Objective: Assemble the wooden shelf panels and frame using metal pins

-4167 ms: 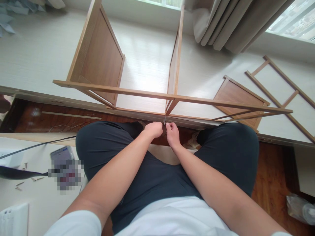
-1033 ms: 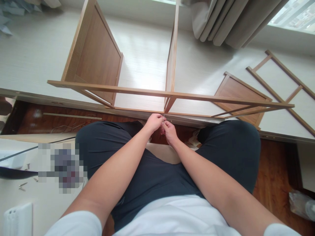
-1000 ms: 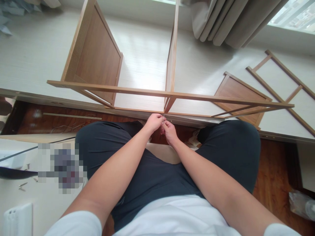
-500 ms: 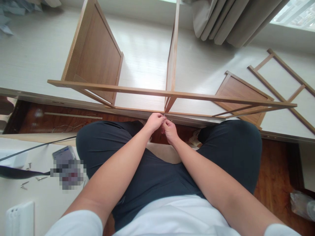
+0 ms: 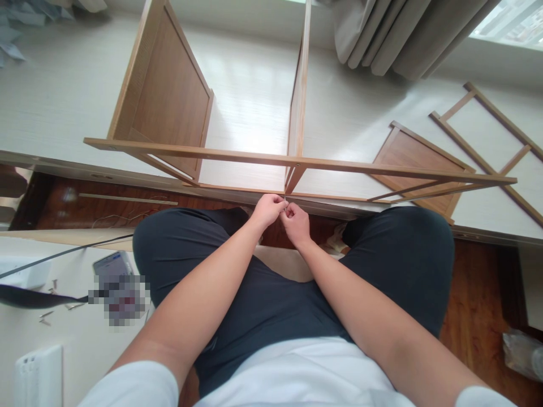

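A wooden shelf frame (image 5: 237, 155) stands in front of me on the pale surface, with a panel at its left end and an upright divider in the middle. At the near lower rail (image 5: 237, 190), below the divider, my hands meet. My left hand (image 5: 270, 210) is closed, thumb and finger pinching around a thin silvery metal piece (image 5: 285, 199) that points up to the rail. My right hand (image 5: 296, 220) is closed at the lower end of this piece, fingers curled together. Whether it is a screw or a hex key I cannot make out.
Loose screws (image 5: 46, 315), a phone (image 5: 113, 267) and a white power bank (image 5: 40, 376) lie on a table at left. A wooden panel (image 5: 424, 161) and ladder-like frame (image 5: 500, 133) rest at right. Curtains (image 5: 382, 34) hang behind; a plastic bag (image 5: 522, 353) lies lower right.
My right hand's fingers have turned and shifted slightly right, showing more of the metal piece. My left hand stays at the rail. The whole view has moved slightly.
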Demonstrator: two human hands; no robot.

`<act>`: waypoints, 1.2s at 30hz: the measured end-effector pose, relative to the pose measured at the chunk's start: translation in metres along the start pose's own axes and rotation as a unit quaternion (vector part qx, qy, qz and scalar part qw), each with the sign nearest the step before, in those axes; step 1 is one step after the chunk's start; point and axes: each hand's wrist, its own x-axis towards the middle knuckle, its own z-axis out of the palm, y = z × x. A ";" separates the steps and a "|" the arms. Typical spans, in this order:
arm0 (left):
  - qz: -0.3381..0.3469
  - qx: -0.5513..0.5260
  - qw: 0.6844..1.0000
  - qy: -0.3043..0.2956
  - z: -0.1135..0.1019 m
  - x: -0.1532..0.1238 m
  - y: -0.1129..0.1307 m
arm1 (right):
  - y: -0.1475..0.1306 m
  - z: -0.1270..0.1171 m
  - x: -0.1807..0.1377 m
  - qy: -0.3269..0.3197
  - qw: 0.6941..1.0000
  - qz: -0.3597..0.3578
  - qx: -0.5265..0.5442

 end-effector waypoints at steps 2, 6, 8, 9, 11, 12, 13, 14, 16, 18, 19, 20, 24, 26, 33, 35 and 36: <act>-0.001 0.002 1.000 0.008 0.000 0.000 0.001 | 0.004 0.002 0.001 -0.012 0.998 0.022 0.066; -0.016 -0.033 0.999 0.009 0.000 -0.002 0.005 | 0.013 0.009 0.002 -0.083 0.965 0.116 0.220; -0.033 -0.069 0.997 -0.003 0.000 -0.003 0.008 | 0.015 0.011 0.001 -0.106 0.948 0.141 0.264; -0.040 -0.082 0.996 -0.009 0.001 -0.004 0.008 | 0.015 0.012 0.001 -0.107 0.944 0.144 0.278; -0.046 -0.092 0.995 -0.010 0.001 -0.004 0.009 | 0.016 0.014 0.001 -0.100 0.938 0.148 0.296; -0.045 -0.091 0.995 -0.009 0.001 -0.004 0.010 | 0.016 0.014 0.000 -0.098 0.935 0.153 0.303; -0.042 -0.087 0.995 -0.006 0.001 -0.005 0.010 | 0.015 0.014 0.000 -0.096 0.933 0.157 0.311; -0.039 -0.081 0.996 -0.002 0.000 -0.005 0.010 | 0.015 0.014 0.000 -0.093 0.931 0.161 0.316; -0.029 -0.062 0.998 0.006 0.000 -0.005 0.009 | 0.014 0.014 0.000 -0.085 0.931 0.158 0.318; -0.020 -0.038 0.999 0.013 0.000 -0.005 0.009 | 0.013 0.012 0.001 -0.074 0.939 0.139 0.306; -0.017 -0.027 0.999 0.015 0.000 -0.005 0.008 | 0.013 0.011 0.001 -0.067 0.946 0.124 0.292; -0.017 -0.019 1.000 0.016 -0.001 -0.005 0.007 | 0.012 0.010 0.002 -0.060 0.954 0.107 0.273; -0.031 -0.004 0.999 0.034 -0.001 -0.005 0.005 | 0.012 0.007 0.003 -0.039 0.976 0.037 0.211; -0.037 -0.003 0.998 0.043 -0.001 -0.005 0.004 | 0.012 0.006 0.002 -0.042 0.979 0.024 0.200; -0.027 -0.005 0.999 0.044 0.000 -0.005 0.005 | 0.012 0.010 -0.003 -0.083 0.964 0.083 0.240; -0.022 -0.011 0.999 0.040 0.000 -0.005 0.006 | 0.011 0.011 -0.004 -0.093 0.957 0.089 0.260; -0.020 -0.013 0.999 0.039 0.000 -0.005 0.006 | 0.010 0.010 -0.005 -0.092 0.958 0.087 0.259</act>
